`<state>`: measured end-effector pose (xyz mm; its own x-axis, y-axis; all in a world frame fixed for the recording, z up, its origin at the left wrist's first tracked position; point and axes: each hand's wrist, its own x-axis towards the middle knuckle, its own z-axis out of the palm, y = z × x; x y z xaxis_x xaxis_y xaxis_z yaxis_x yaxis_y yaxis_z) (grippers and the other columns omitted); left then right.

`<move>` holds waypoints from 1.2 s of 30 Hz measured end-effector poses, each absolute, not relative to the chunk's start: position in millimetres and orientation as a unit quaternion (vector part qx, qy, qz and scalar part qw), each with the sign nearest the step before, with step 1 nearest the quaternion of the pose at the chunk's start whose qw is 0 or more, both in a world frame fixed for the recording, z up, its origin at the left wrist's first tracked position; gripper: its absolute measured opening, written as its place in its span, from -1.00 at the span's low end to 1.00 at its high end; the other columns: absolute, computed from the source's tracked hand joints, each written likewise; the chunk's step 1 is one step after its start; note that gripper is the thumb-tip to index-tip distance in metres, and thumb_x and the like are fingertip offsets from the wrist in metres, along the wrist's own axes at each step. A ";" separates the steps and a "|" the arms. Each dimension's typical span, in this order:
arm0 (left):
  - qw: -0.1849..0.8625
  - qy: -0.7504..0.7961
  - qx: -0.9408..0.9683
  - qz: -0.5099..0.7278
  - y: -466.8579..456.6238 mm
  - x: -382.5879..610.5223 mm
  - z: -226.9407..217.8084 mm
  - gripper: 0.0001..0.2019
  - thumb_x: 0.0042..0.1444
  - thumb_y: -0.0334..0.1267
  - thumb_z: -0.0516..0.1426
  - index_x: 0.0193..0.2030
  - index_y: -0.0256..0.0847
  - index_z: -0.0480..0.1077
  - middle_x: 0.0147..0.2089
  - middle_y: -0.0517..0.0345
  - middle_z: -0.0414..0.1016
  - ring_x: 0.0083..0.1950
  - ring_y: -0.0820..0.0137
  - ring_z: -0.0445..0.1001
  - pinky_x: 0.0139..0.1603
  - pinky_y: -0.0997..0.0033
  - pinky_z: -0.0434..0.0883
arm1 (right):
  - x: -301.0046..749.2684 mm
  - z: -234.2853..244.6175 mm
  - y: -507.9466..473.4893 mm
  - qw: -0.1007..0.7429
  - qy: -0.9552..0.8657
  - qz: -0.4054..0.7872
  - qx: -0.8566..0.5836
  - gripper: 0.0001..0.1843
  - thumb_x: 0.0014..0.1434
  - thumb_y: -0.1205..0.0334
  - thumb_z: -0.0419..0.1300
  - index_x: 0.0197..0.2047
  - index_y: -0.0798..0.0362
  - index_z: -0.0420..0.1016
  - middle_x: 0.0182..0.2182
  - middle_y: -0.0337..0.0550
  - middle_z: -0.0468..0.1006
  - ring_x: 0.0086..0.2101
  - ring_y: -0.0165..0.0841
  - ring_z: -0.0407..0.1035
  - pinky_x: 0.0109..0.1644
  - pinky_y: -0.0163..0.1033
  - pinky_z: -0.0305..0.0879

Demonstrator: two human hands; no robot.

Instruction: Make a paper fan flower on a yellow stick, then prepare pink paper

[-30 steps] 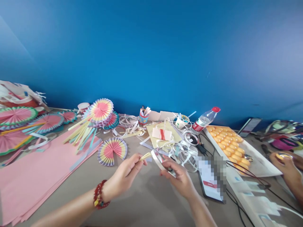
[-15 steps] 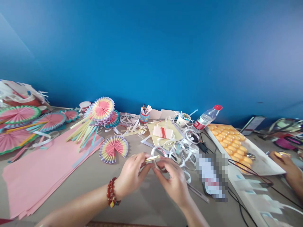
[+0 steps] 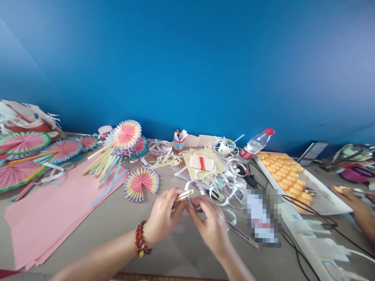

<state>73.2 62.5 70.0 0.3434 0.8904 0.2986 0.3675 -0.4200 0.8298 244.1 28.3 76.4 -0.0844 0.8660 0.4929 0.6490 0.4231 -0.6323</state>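
two hands work at the front: the left hand [image 3: 162,216] and the right hand [image 3: 209,224]. a third hand [image 3: 356,205], another person's, shows at the right edge. one yellow strip [image 3: 184,194] sits between the two hands. one bracelet [image 3: 141,244] is on the left wrist. one bottle [image 3: 255,144] lies on the surface [image 3: 123,230]. two cups: a cup with sticks [image 3: 177,145] and a paper cup [image 3: 225,148]. one tray [image 3: 322,201] holds many orange pieces [image 3: 281,173], too many to count. one small fan [image 3: 141,184] lies alone; the fans in the stack [image 3: 126,136] and the big fans [image 3: 32,152] at left overlap, so no sure count. one pile of pink sheets [image 3: 49,210]. white paper rings [image 3: 222,183]: many, tangled.
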 end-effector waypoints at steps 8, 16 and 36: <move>0.319 0.412 0.754 0.400 66.9 71.7 68.1 -0.92 0.28 -0.28 0.08 -0.17 -0.14 0.39 -0.28 0.12 0.50 -0.22 0.33 0.46 -0.16 0.41 0.31 | 239.1 75.8 30.9 0.444 -0.713 0.131 -0.527 -0.90 0.28 0.28 0.16 -0.30 0.02 0.45 -0.41 -0.13 0.54 -0.38 -0.33 0.44 -0.31 -0.28 0.38; 0.423 0.424 0.697 0.395 70.0 72.4 72.1 -0.85 0.26 -0.19 0.08 -0.29 -0.19 0.34 -0.38 0.17 0.44 -0.35 0.38 0.40 -0.31 0.48 0.29 | 237.0 69.5 33.7 0.442 -0.705 0.151 -0.533 -0.86 0.27 0.22 0.17 -0.33 0.02 0.47 -0.43 -0.14 0.55 -0.40 -0.33 0.45 -0.33 -0.29 0.39; 0.483 0.392 0.702 0.346 81.2 56.3 79.6 -0.80 0.25 -0.15 0.10 -0.30 -0.24 0.36 -0.43 0.27 0.33 -0.44 0.49 0.23 -0.41 0.54 0.18 | 243.7 74.7 36.5 0.388 -0.713 0.227 -0.537 -0.72 0.29 0.09 0.15 -0.43 0.01 0.37 -0.47 -0.21 0.45 -0.37 -0.32 0.38 -0.25 -0.29 0.27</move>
<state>56.3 81.2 79.6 0.4538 0.8846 0.1077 0.2158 -0.2264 0.9498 243.7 36.5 74.7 -0.1206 0.9430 0.3103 0.5903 0.3194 -0.7413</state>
